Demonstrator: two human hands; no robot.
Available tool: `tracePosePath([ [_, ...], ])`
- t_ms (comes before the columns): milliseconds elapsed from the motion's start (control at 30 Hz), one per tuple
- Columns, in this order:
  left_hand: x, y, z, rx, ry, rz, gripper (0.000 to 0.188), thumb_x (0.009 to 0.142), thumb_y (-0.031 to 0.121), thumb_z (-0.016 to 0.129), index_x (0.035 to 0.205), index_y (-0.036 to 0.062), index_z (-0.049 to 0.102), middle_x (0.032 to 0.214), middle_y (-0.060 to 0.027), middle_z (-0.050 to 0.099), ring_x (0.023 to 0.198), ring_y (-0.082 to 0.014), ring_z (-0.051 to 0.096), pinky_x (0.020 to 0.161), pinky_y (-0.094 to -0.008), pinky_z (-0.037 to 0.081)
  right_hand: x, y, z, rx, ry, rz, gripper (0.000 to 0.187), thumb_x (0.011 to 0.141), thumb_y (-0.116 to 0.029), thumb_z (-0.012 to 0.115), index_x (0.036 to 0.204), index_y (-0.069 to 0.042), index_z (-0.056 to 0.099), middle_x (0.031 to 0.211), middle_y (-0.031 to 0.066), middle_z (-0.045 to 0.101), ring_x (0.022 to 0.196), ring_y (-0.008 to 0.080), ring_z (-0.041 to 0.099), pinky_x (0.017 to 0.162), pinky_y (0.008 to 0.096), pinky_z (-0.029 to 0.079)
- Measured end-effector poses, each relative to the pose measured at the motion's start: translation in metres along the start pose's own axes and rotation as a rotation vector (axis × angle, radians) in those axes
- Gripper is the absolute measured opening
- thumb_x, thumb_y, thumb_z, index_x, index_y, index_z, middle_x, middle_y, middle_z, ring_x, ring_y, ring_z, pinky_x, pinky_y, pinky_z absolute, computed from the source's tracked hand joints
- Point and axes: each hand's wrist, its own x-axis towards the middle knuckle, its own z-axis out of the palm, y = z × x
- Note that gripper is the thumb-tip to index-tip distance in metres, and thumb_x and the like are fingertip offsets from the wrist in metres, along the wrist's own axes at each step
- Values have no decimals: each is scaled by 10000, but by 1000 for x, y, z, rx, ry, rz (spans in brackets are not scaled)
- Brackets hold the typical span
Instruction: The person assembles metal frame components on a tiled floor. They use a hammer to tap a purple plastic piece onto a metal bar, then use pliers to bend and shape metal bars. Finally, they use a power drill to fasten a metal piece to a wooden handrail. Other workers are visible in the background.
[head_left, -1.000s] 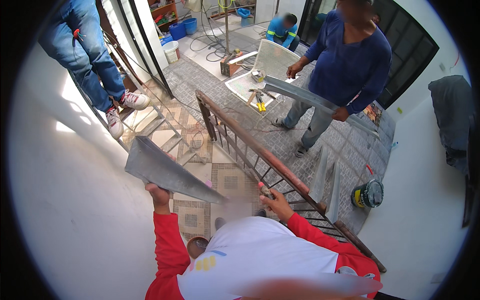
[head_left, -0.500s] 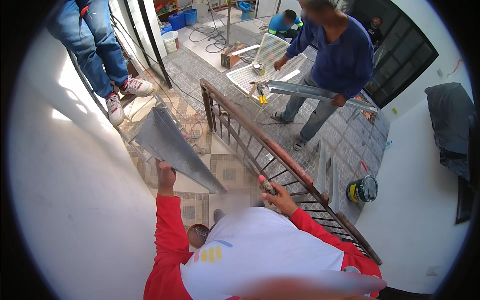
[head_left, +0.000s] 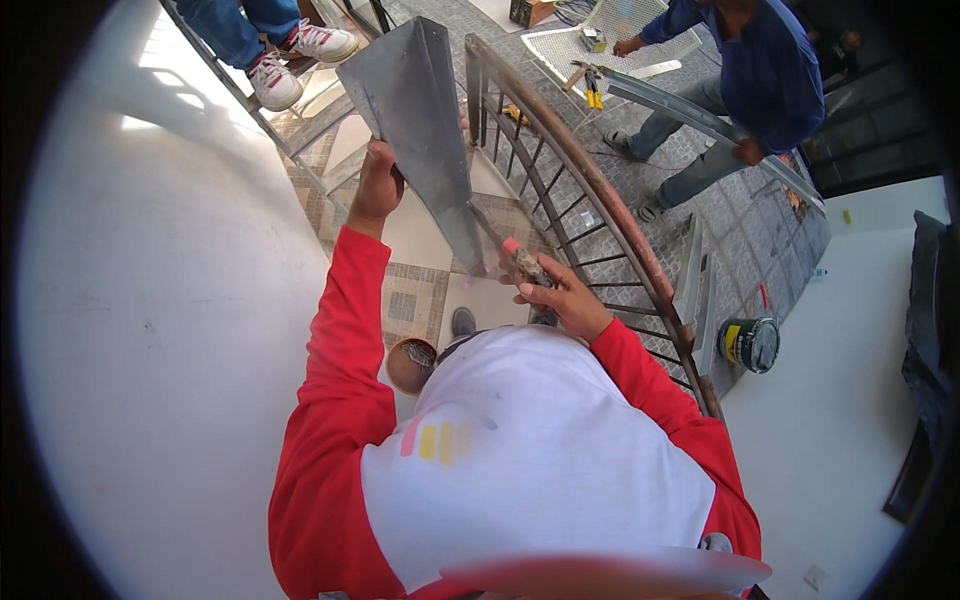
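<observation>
A long grey sheet-metal channel (head_left: 412, 110), wide at the far end and tapering toward me, slants in front of my body. My left hand (head_left: 376, 185) is closed on its left edge, with some fingers hidden behind the metal. Beside its narrow end, my right hand (head_left: 562, 297) is wrapped round a worn hand tool (head_left: 524, 266) with a pink part at the top. I cannot make out the tool's exact kind. A thin dark shaft seems to run from it toward the channel's edge.
A rusty metal railing (head_left: 585, 165) curves along my right. Beyond it, a co-worker (head_left: 765, 75) holds a metal channel (head_left: 690, 118) over a white mesh chair (head_left: 600, 40). Someone's sneakers (head_left: 275, 80) are at upper left. A brown bowl (head_left: 408, 368) and dark bucket (head_left: 750, 345) stand on the floor.
The channel has risen and shifted right with my left hand, now standing more upright. My right hand has moved up, bringing the tool close to the channel. The view has tilted downward.
</observation>
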Motion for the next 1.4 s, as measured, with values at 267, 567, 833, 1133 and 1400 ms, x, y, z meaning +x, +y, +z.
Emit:
tracePosePath([
  [267, 1, -1, 22, 28, -40, -15, 1151, 779, 910, 485, 1441, -31, 443, 1349, -171, 590, 1245, -295, 599, 1052, -422, 483, 29, -4, 14, -108, 27, -57, 526, 961, -276, 670, 1428, -92, 515, 1207, 27, 663, 890, 102, 554, 709, 249, 431],
  [567, -10, -40, -2, 36, 32, -13, 830, 968, 717, 486, 1374, -6, 454, 1198, -72, 572, 1088, -181, 541, 971, -342, 437, 29, -18, 6, 42, 78, -96, 333, 945, -198, 693, 1218, -41, 584, 1031, 51, 669, 831, 121, 667, 554, 245, 450],
  [833, -2, -19, 58, 362, 171, 84, 627, 954, 664, 584, 1058, 47, 546, 903, 8, 509, 820, -109, 447, 747, -280, 409, 29, 1, 13, -431, 304, -132, 405, 958, -242, 687, 1318, -89, 577, 1010, -28, 641, 720, 33, 496, 596, 218, 358],
  [1133, 10, -19, 67, 603, 72, 200, 576, 990, 630, 532, 1042, 56, 545, 918, -8, 501, 840, -139, 445, 756, -317, 394, 8, -30, 27, 123, 250, -138, 343, 986, -245, 673, 1267, -63, 600, 920, -17, 647, 738, 33, 523, 577, 197, 398],
  [1400, 18, -19, 45, 521, 177, 114, 635, 960, 702, 544, 1012, 70, 568, 926, 26, 506, 857, -118, 442, 787, -304, 398, 3, -8, -12, -181, 266, -238, 272, 957, -182, 715, 1177, -47, 631, 918, -32, 588, 758, 39, 489, 649, 211, 404],
])
